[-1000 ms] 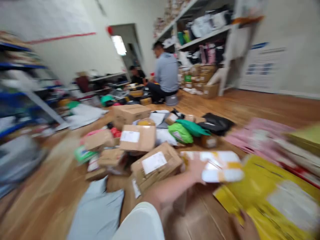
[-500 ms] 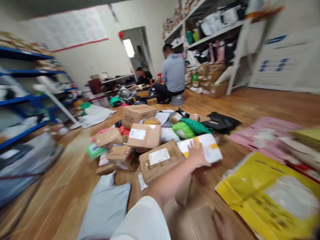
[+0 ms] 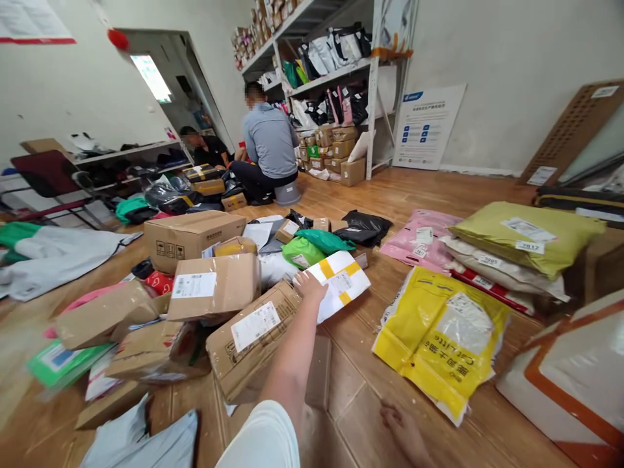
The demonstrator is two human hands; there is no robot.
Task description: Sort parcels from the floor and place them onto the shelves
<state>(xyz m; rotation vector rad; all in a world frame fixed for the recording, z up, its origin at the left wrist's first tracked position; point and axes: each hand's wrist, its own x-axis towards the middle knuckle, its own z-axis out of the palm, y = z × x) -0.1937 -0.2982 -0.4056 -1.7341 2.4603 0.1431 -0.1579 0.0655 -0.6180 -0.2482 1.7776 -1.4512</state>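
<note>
My left hand reaches forward from a white sleeve and grips the left edge of a white parcel with yellow tape and a label. The parcel sits at the right side of a pile, beside a brown cardboard box with a white label. Low in the view, what appears to be my right hand is over the wooden floor, fingers loosely bent and holding nothing visible. To its right lies a yellow cat litter bag.
Left of my arm, cardboard boxes and a grey bag lie piled. Stacked labelled bags and a white box with orange tape stand at right. Two people sit behind, one on a stool, near shelves.
The view has turned right, and things shift left in it. My left hand has moved from the top of the white parcel to its left edge; the parcel now lies more slanted.
</note>
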